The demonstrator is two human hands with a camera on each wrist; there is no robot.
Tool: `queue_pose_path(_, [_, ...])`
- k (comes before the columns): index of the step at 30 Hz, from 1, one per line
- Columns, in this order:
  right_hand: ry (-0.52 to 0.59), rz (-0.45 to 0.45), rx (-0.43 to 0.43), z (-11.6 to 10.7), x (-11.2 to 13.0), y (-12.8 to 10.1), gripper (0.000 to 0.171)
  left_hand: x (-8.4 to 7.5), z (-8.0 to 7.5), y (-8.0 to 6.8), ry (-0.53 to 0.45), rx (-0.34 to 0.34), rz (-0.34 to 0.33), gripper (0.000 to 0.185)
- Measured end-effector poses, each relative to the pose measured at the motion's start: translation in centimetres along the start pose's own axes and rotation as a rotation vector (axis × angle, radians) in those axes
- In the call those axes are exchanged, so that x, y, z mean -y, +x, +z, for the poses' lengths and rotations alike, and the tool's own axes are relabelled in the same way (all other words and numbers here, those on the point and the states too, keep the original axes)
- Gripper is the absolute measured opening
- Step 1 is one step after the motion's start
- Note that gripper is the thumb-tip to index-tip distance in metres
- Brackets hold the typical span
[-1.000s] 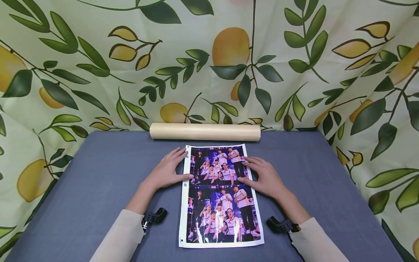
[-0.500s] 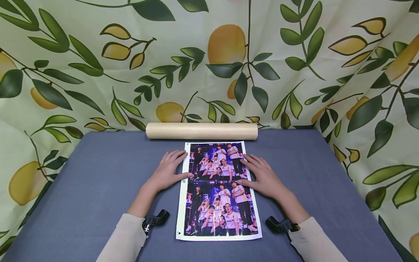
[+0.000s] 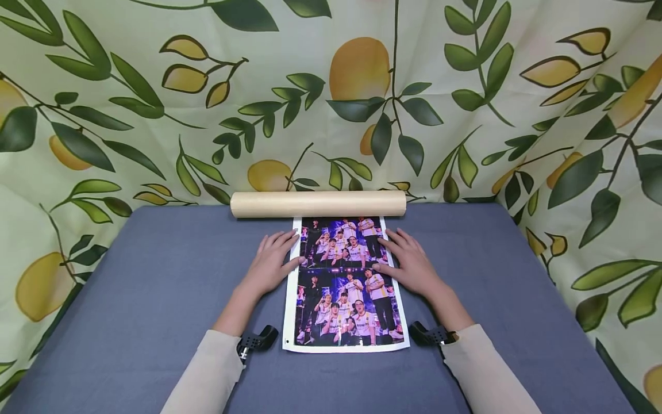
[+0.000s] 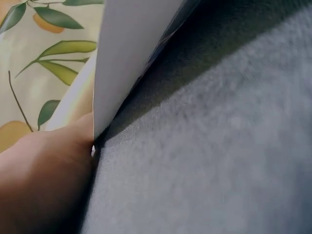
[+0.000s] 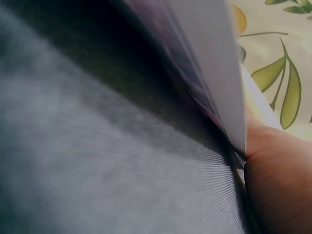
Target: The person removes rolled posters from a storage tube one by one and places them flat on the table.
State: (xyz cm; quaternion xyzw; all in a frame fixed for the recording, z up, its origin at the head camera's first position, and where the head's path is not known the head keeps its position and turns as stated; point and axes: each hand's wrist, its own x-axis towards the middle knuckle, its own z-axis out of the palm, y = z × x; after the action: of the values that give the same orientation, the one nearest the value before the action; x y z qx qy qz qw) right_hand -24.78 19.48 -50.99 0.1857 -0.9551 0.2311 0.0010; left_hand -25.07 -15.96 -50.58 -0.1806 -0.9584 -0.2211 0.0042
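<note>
A glossy photo print [image 3: 341,307] with a white border carries two similar group pictures, one above the other. It lies lengthwise in front of me in the head view, its far edge meeting the pale roll [image 3: 318,204]. My left hand [image 3: 269,261] lies spread at the print's left side, fingertips and thumb on the white border. At the right side my right hand [image 3: 414,261] mirrors it, fingertips and thumb over the edge. Both wrist views show the sheet's white edge [image 4: 129,53] raised off the cloth nearer the wrists, with a shadow under it.
The roll lies crosswise at the far edge of the table, which has a blue-grey cloth [image 3: 170,276]. Behind hangs a fabric backdrop [image 3: 289,52] printed with leaves and fruit. Black wrist devices [image 3: 258,339] sit at both cuffs.
Both hands and the print have moved away from me, so the print's far edge now reaches the roll. The fingers keep nearly the same places along the sides.
</note>
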Motion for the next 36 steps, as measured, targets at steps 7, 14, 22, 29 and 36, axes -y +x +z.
queue_pose_path(7, [0.002, 0.016, -0.002, 0.0, -0.6, 0.8, 0.073, 0.0, 0.2, 0.7, 0.027, 0.052, -0.035, 0.099])
queue_pose_path(14, [-0.043, 0.021, 0.032, 0.0, -0.4, 1.6, 0.073, 0.2, 0.1, 1.5, 0.024, 0.050, -0.053, 0.098])
queue_pose_path(22, [-0.057, 0.039, 0.031, 0.2, -0.1, 2.5, 0.072, 0.6, 0.0, 2.1, 0.021, 0.057, -0.055, 0.096])
queue_pose_path(29, [-0.093, 0.031, 0.033, 0.6, -0.2, 2.8, 0.070, 0.7, -0.1, 2.2, 0.038, 0.079, -0.056, 0.096])
queue_pose_path(36, [-0.100, 0.031, 0.011, 0.5, -0.5, 3.2, 0.070, 0.8, -0.2, 2.9, 0.024, 0.083, -0.051, 0.094])
